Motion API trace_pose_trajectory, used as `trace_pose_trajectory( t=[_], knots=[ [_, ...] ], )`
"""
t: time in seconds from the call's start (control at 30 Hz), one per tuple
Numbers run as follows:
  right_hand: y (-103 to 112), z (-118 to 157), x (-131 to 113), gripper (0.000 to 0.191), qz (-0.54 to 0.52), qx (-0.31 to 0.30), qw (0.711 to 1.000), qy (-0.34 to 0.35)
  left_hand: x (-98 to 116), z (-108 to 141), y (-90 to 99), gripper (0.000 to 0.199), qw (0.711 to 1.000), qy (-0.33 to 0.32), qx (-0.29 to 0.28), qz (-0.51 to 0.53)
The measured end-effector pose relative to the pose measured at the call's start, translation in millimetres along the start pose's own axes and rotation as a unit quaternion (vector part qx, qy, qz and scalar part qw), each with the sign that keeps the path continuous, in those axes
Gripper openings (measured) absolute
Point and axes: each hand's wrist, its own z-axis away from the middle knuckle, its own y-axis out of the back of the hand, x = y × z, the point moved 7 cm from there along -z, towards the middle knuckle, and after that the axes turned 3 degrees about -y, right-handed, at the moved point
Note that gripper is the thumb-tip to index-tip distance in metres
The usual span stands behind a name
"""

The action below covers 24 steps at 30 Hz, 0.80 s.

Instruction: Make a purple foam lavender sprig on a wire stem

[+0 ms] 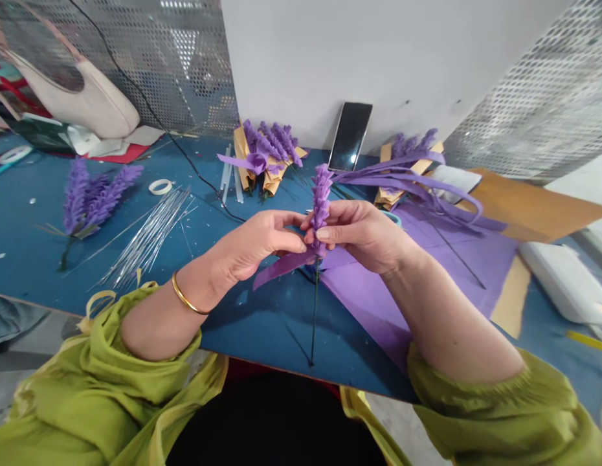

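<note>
Upright in front of me stands a purple paper lavender flower [322, 194] on a thin dark wire stem [315, 317], whose lower tip comes down near the table's front edge. My right hand [366, 233] pinches the flower's lower part between thumb and fingers. From the left, my left hand [269, 243] is closed at the flower's base, by a purple paper strip [284, 266] that trails down to the left. Some of the fingertips are hidden behind the flower and strip.
Purple sheets [379, 304] and long purple strips [408, 175] lie to the right. Wrapped lavender bunches [272, 145], a leaning phone [350, 136] and a black cable [179, 149] are at the back. Left are silver wires [150, 233], a tape roll [160, 187] and lavender stems [94, 200].
</note>
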Motion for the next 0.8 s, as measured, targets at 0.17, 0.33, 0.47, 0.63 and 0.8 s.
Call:
trace_pose_trajectory(
  t=[0.17, 0.33, 0.47, 0.63, 0.8],
  knots=[
    [0, 2, -4, 0.014, 0.027, 0.004, 1.0, 0.013, -3, -1, 3.2, 0.02, 1.0, 0.012, 0.016, -0.023],
    [1, 4, -6, 0.016, 0.045, 0.019, 0.999, 0.009, -7, -2, 2.6, 0.02, 1.0, 0.01, 0.019, -0.014],
    [0, 4, -6, 0.017, 0.066, 0.025, 0.998, 0.002, -7, -2, 1.3, 0.019, 1.0, -0.004, 0.018, -0.023],
    [-6, 8, -14, 0.014, 0.119, 0.063, 0.991, 0.015, -6, 0, -0.9, 0.018, 0.999, -0.002, 0.02, -0.049],
    [-9, 13, -20, 0.014, 0.164, 0.107, 0.98, 0.022, -7, 1, 0.2, 0.021, 0.998, 0.009, 0.037, -0.053]
  ],
)
